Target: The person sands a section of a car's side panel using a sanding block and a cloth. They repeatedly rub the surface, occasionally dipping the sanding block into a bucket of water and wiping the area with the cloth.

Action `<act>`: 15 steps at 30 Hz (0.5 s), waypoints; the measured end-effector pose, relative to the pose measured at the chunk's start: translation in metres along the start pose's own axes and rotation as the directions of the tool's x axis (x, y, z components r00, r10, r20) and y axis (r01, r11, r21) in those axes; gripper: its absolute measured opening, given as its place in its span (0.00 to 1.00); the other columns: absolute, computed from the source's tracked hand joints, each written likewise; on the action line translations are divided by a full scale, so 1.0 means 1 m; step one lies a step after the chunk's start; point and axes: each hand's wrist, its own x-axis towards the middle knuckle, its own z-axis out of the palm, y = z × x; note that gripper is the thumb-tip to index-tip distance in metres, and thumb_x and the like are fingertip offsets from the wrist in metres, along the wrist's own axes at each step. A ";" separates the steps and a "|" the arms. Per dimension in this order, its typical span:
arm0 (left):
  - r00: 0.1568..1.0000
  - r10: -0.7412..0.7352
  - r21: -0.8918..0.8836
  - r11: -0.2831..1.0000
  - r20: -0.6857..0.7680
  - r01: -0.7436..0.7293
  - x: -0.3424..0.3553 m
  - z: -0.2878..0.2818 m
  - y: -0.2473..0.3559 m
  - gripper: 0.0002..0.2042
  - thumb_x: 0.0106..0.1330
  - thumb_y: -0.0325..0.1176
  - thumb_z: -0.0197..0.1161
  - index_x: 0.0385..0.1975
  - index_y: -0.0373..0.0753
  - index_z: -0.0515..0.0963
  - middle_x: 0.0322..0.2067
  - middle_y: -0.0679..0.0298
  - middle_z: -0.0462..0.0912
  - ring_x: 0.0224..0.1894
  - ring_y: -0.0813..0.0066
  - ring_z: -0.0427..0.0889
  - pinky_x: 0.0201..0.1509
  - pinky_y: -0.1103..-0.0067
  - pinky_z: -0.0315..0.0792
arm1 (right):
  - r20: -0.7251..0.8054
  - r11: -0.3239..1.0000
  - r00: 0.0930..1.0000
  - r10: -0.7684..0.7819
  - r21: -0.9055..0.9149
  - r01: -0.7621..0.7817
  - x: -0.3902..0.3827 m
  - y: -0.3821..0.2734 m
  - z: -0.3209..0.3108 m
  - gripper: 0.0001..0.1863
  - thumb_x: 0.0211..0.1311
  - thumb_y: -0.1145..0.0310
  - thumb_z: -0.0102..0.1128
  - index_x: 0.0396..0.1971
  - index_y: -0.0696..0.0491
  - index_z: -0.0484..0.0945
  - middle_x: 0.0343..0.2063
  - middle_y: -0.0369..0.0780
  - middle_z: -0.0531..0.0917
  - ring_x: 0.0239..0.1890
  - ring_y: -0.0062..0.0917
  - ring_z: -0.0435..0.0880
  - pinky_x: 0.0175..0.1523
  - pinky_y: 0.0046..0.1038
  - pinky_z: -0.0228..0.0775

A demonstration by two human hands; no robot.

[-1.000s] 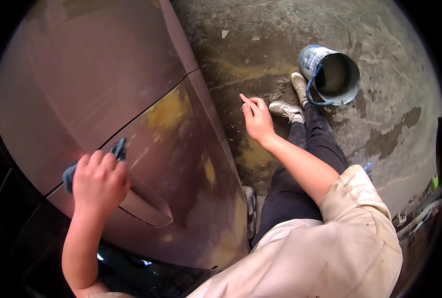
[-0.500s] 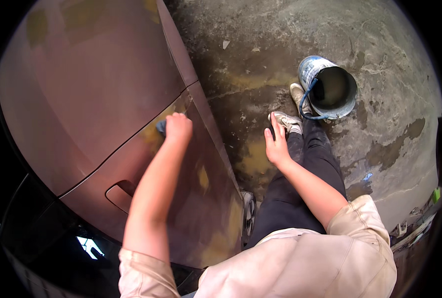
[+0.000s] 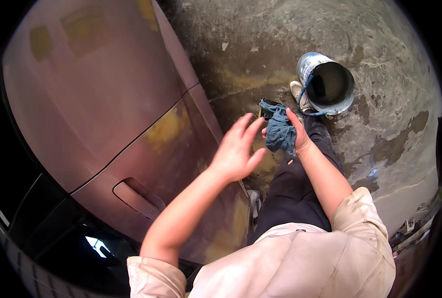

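Observation:
A crumpled blue-grey cloth [image 3: 281,130] is in my right hand [image 3: 301,136], held up over my legs with the thumb along its edge. Beside the cloth, a dark, straight-edged thing [image 3: 268,115] shows partly; its kind I cannot make out. My left hand [image 3: 233,153] is open, fingers spread, just left of the cloth and apart from it. To the left stands a dull reddish-brown car panel [image 3: 102,94] with a yellowish patch [image 3: 167,130] below its seam. A door handle [image 3: 137,198] sits nearer to me.
A metal bucket [image 3: 309,63] with a blue handle stands on the wet concrete floor [image 3: 399,79], close to my shoe [image 3: 296,90]. It holds murky liquid and something dark. Other yellowish patches [image 3: 84,30] mark the panel farther away. Clutter [image 3: 414,226] lies at the right edge.
My left hand has left the yellowish patch and moved right, now open. The blue-grey cloth, earlier under the left hand, is now in my right hand, which was empty.

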 end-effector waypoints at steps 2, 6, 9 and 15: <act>0.994 -0.087 0.539 0.841 0.062 0.040 -0.038 -0.042 -0.028 0.37 0.62 0.45 0.69 0.70 0.40 0.66 0.73 0.46 0.59 0.77 0.45 0.56 0.78 0.54 0.53 | 0.025 0.999 0.998 0.053 -0.008 -0.053 -0.007 -0.014 -0.011 0.37 0.73 0.37 0.48 0.56 0.60 0.77 0.41 0.55 0.87 0.43 0.42 0.90 0.51 0.39 0.84; 0.783 -0.606 0.983 0.180 0.140 -0.036 -0.120 -0.120 -0.085 0.45 0.65 0.61 0.61 0.76 0.39 0.58 0.78 0.53 0.52 0.82 0.56 0.44 0.82 0.50 0.37 | -0.022 0.998 0.998 0.065 -0.019 -0.065 -0.023 -0.040 -0.025 0.35 0.76 0.39 0.45 0.56 0.60 0.77 0.41 0.57 0.87 0.42 0.43 0.90 0.51 0.39 0.84; 0.793 -0.539 0.959 0.152 0.284 -0.241 -0.128 -0.139 -0.108 0.46 0.67 0.64 0.55 0.79 0.40 0.52 0.79 0.56 0.50 0.82 0.59 0.42 0.84 0.56 0.35 | -0.043 0.999 0.998 0.038 0.000 -0.038 -0.033 -0.048 -0.042 0.36 0.75 0.39 0.45 0.51 0.63 0.79 0.40 0.56 0.88 0.43 0.43 0.90 0.52 0.39 0.84; 0.744 -0.586 0.935 0.072 0.320 -0.346 -0.040 -0.096 -0.170 0.46 0.70 0.66 0.48 0.78 0.36 0.51 0.80 0.55 0.49 0.82 0.59 0.41 0.84 0.59 0.34 | -0.140 0.997 0.990 0.028 -0.066 -0.037 -0.034 -0.045 -0.077 0.37 0.75 0.38 0.45 0.52 0.61 0.80 0.41 0.54 0.88 0.44 0.42 0.90 0.53 0.40 0.83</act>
